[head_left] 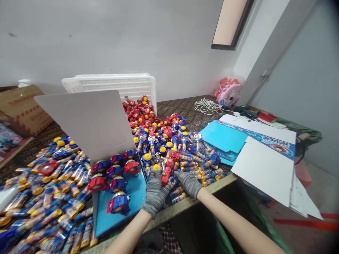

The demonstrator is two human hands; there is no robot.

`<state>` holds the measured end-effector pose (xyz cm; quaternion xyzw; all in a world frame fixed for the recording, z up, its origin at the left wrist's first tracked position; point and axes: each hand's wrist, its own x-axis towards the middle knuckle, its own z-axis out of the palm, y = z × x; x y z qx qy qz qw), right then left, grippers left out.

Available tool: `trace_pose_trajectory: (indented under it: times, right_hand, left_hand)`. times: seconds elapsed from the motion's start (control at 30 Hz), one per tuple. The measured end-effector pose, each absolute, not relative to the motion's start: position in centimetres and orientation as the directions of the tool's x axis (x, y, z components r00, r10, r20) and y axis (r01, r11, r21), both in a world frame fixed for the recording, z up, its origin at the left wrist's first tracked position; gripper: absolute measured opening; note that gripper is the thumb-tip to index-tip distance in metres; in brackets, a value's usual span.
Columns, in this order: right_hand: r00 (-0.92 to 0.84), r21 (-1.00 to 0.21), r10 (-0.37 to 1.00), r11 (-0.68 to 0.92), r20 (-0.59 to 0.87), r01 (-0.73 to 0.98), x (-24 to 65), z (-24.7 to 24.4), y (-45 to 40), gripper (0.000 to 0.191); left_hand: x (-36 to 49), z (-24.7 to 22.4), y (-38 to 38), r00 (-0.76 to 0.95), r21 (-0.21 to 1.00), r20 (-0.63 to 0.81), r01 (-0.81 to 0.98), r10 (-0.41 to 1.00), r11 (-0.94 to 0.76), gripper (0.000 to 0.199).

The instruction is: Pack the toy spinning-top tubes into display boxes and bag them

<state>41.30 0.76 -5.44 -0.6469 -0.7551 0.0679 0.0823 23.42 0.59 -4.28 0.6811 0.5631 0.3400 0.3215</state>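
Observation:
My left hand (156,191), in a grey glove, is at the front edge of the pile, its fingers around the lower end of a red toy piece (166,175). My right hand (189,183), also gloved, lies just to the right with its fingers curled at the tubes; what it grips, if anything, is hidden. Beyond both hands spreads a heap of blue and red toys with clear tubes (169,144). To the left, an open blue box (137,206) with its pale lid (90,123) raised holds several red and blue round toys (118,203).
More tubes (53,204) cover the left side. A white crate (111,83) stands behind the lid. Blue sheets (225,139) and white printed cardboard (265,169) lie to the right. A pink fan (230,96), a cable (208,106) and a cardboard box (25,109) are farther back.

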Motion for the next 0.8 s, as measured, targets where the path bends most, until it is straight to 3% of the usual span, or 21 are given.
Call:
trace_pose_trajectory:
  times: [0.07, 0.1, 0.17, 0.23, 0.3, 0.33, 0.4, 0.5, 0.6, 0.73, 0.8]
  right_hand:
    - [-0.149, -0.242, 0.988, 0.151, 0.026, 0.958, 40.7, -5.6, 0.8, 0.041]
    - [-0.147, -0.25, 0.989, 0.148, 0.026, 0.957, 40.7, -5.3, 0.8, 0.043]
    - [-0.142, -0.326, 0.987, 0.159, 0.075, 0.932, 41.1, -4.0, 0.8, 0.05]
    - [-0.11, -0.541, 0.978, 0.191, 0.178, 0.819, 41.6, -2.2, 0.2, 0.051]
    - [-0.078, -0.767, 0.966, 0.245, 0.249, 0.593, 42.1, -0.5, -0.7, 0.04]
    - [-0.077, -0.827, 0.96, 0.271, 0.269, 0.493, 42.2, 0.1, -1.3, 0.033]
    - [-0.123, -0.833, 0.94, 0.34, 0.319, 0.437, 42.2, 0.6, -2.4, 0.024]
    - [-0.219, -0.667, 0.858, 0.502, 0.465, 0.551, 41.7, 0.2, -3.6, 0.026]
    - [-0.361, -0.377, 0.742, 0.621, 0.565, 0.687, 41.2, 0.0, -4.5, 0.029]
    - [-0.565, 0.097, 0.556, 0.656, 0.61, 0.749, 40.3, 0.7, -6.4, 0.028]
    - [-0.577, 0.191, 0.525, 0.614, 0.625, 0.766, 39.8, 1.1, -7.4, 0.025]
  left_hand:
    - [22.7, -3.5, 0.4, 0.046, 0.994, -0.042, 0.105, 0.998, 0.037, 0.046]
    - [22.5, -3.0, 0.3, 0.054, 0.979, -0.146, -0.135, 0.988, 0.152, 0.044]
    - [22.3, -1.8, 0.0, 0.128, 0.807, -0.32, -0.482, 0.939, 0.341, 0.042]
    - [22.4, -0.7, -0.2, 0.17, 0.658, -0.421, -0.62, 0.891, 0.428, 0.038]
    - [22.5, 0.2, -0.2, 0.17, 0.614, -0.478, -0.637, 0.862, 0.466, 0.031]
    - [22.6, 0.5, -0.2, 0.168, 0.606, -0.493, -0.637, 0.853, 0.476, 0.027]
    - [22.7, 0.9, -0.2, 0.159, 0.586, -0.522, -0.646, 0.838, 0.489, 0.023]
    - [22.6, 1.0, -0.4, 0.208, 0.537, -0.584, -0.627, 0.785, 0.565, 0.023]
    - [22.3, 0.9, -1.0, 0.37, 0.483, -0.637, -0.492, 0.676, 0.724, 0.034]
    - [22.0, 1.2, -2.4, 0.354, 0.67, -0.534, -0.377, 0.768, 0.639, 0.036]
    - [22.0, 1.5, -3.1, 0.333, 0.745, -0.453, -0.368, 0.827, 0.556, 0.037]
